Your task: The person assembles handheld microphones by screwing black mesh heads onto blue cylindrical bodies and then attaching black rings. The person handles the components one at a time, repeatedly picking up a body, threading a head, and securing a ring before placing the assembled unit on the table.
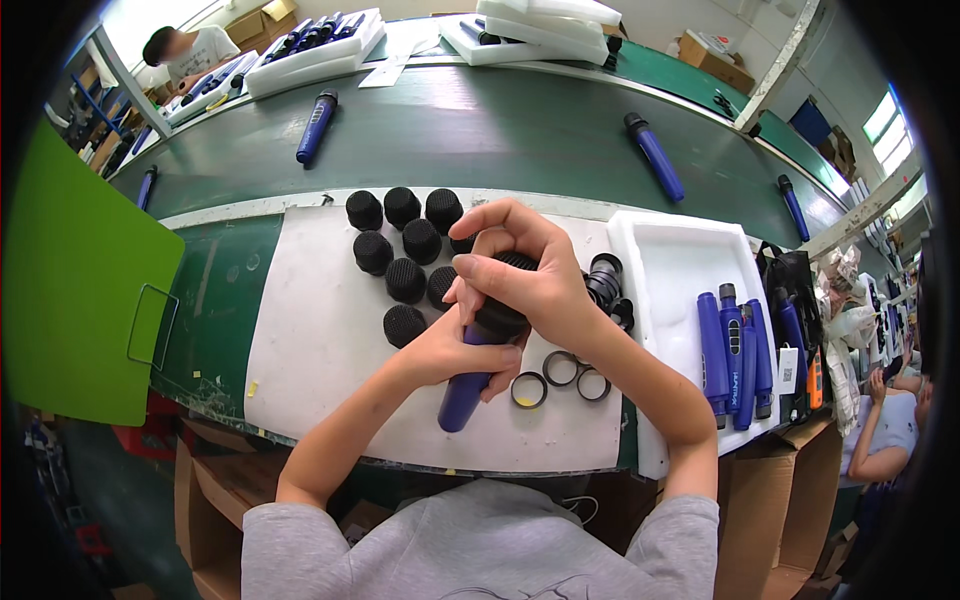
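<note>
A blue handheld microphone [462,400] is held at a tilt over the white work sheet [320,400], its lower end toward me. My left hand [450,350] is wrapped round its blue body. Over its black mesh head [502,318] my right hand [540,270] is closed, thumb and fingers round the top. Several loose black mesh heads [405,281] stand left of and behind my hands. Thin dark rings [528,390] lie just right of the microphone. Beyond my right wrist is a cluster of black ring-shaped parts [605,282], partly hidden by my arm.
At right a white foam tray [680,235] holds several blue microphone bodies [735,360]. Behind the sheet, a green conveyor belt [470,120] carries spaced microphones [317,128]. A bright green panel [80,280] stands left. People sit far left [200,60] and right [885,430].
</note>
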A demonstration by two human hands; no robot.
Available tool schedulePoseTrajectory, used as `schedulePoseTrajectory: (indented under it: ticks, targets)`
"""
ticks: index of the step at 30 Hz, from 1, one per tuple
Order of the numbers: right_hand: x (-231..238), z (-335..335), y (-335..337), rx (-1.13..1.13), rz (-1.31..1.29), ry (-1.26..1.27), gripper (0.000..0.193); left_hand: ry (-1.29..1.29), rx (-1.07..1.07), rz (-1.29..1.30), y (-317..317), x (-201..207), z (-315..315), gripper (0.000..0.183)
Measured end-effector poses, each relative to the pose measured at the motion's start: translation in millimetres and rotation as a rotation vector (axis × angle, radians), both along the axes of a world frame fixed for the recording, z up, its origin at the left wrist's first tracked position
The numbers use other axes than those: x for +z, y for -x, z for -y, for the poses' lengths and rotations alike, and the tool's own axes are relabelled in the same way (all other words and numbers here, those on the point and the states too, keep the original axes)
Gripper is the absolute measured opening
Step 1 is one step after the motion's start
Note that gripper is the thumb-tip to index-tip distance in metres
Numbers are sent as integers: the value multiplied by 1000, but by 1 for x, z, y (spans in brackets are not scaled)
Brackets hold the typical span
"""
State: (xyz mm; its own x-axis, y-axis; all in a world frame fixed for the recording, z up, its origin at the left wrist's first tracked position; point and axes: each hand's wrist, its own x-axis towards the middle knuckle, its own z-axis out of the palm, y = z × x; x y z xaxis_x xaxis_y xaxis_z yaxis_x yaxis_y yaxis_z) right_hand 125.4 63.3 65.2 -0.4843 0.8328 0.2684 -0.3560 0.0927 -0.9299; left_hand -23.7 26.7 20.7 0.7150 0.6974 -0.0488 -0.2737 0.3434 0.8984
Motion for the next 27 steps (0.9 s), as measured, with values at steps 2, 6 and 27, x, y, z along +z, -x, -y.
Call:
schedulePoseTrajectory:
  ticks: [2,6,27]
  targets:
    - [1,1,0,28,0,8,26,159,-105,132,2,4,3,23]
    - [1,4,1,-16,91,-93,24,-24,28,-39,0,-14,0,26]
    - [8,-15,-13,-377,662,-323,51,207,309,299,1,-8,-6,44]
